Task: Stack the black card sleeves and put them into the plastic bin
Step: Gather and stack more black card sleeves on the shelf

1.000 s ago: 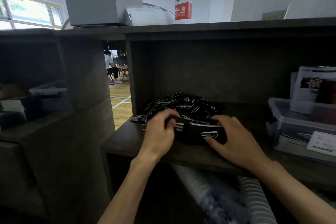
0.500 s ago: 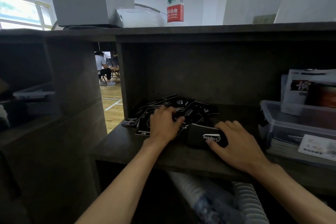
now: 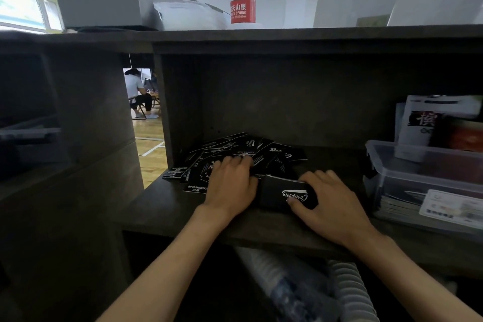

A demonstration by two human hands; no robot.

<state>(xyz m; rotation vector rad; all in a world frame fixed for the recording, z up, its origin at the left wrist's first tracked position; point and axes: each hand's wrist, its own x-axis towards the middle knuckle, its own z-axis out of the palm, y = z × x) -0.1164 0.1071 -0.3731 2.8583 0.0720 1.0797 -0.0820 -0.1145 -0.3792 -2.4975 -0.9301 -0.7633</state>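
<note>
Now my left hand (image 3: 230,185) presses flat on the loose black card sleeves (image 3: 251,150) by the shelf's (image 3: 162,206) left edge, my right hand (image 3: 332,204) grips the stack (image 3: 282,193); next I must gather more.

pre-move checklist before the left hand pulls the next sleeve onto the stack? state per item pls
1. Stack held steady: ok, right hand grips it on the shelf.
2. Left hand on the loose sleeves: ok, fingers lie flat on the pile.
3. Only one sleeve under the fingers: cannot tell, the pile overlaps.
4. Stack edges squared: cannot tell, hand covers them.
5. Plastic bin open and to the right of the stack: ok, no lid on it.
6. Room in the bin: cannot tell, packets and cards already stand in it.
</note>
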